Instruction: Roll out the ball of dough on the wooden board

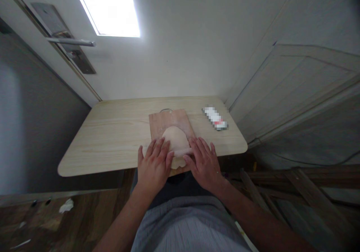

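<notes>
A pale lump of dough (176, 139) lies on a brown wooden board (165, 121) at the near edge of a light wooden table (112, 132). My left hand (154, 164) rests flat at the dough's near left side, fingers stretched out and touching it. My right hand (203, 161) lies flat at its near right side, fingers extended, with the thumb pressing the dough's near edge. Neither hand grips anything. The near end of the board is hidden under my hands.
A small white and red packet (215, 118) lies on the table right of the board. A white door with a metal handle (71, 42) stands at the back left. Wooden planks (295, 180) lie on the floor to the right, and paper scraps (66, 205) at the left.
</notes>
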Tool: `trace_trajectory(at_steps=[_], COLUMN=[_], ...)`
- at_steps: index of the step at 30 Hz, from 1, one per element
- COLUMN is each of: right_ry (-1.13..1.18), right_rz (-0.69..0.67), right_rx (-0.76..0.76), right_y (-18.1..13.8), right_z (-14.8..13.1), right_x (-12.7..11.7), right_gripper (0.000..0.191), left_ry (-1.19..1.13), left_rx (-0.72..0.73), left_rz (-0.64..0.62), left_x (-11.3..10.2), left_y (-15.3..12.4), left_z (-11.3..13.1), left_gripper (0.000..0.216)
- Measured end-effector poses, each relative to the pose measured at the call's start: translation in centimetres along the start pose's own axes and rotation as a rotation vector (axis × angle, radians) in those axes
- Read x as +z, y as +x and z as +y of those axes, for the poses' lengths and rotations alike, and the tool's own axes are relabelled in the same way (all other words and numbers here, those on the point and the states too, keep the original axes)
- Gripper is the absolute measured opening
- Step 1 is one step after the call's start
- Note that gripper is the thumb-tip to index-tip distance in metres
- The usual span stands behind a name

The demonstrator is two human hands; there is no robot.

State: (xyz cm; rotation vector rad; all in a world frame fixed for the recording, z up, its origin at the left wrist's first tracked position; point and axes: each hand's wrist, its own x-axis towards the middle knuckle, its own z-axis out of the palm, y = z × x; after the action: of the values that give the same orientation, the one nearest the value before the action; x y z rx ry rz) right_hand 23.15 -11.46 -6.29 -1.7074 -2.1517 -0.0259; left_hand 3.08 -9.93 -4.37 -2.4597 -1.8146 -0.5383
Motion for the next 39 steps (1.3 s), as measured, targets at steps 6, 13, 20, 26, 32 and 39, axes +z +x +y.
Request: trace_trajectory(at_steps=[6,13,20,26,32,39], right_ry=[-0.009,0.007,0.002,-0.009,-0.045,-0.046], right_rz=[0.029,0.068,0.119,0.133,0.135,0.088], right_rx=[-0.039,-0.047,-0.075,-0.089,-0.09,-0.057], right_y=[-3.2,-5.9,-6.3,-5.0,-3.8,-2.2], right_z=[-0.1,0.0,0.6,0.8,0.8,0.5], right_x=[-0.4,0.3,1.6,1.8,1.7,1.1], right_gripper=[0.062,0.067,0.068,0.07,0.073,0.066], left_ry=[-0.037,-0.049,-0.045,-0.076,-0.028,-0.009], left_rx=[0.023,0.072,0.064,0.018,0.021,-0.016], left_rz=[-0.003,0.036,0.066,0.09,0.08,-0.002], left_x=[0.1,0.7,0.9,0.8,0.8,0.4], left_y=[-3.0,-6.1,-6.3,-5.0,-3.9,-2.4], left_z=[0.6,1.0,1.2,1.3,1.0,0.7], left_gripper=[0.049,0.056,0.056,0.048,0.049,0.051])
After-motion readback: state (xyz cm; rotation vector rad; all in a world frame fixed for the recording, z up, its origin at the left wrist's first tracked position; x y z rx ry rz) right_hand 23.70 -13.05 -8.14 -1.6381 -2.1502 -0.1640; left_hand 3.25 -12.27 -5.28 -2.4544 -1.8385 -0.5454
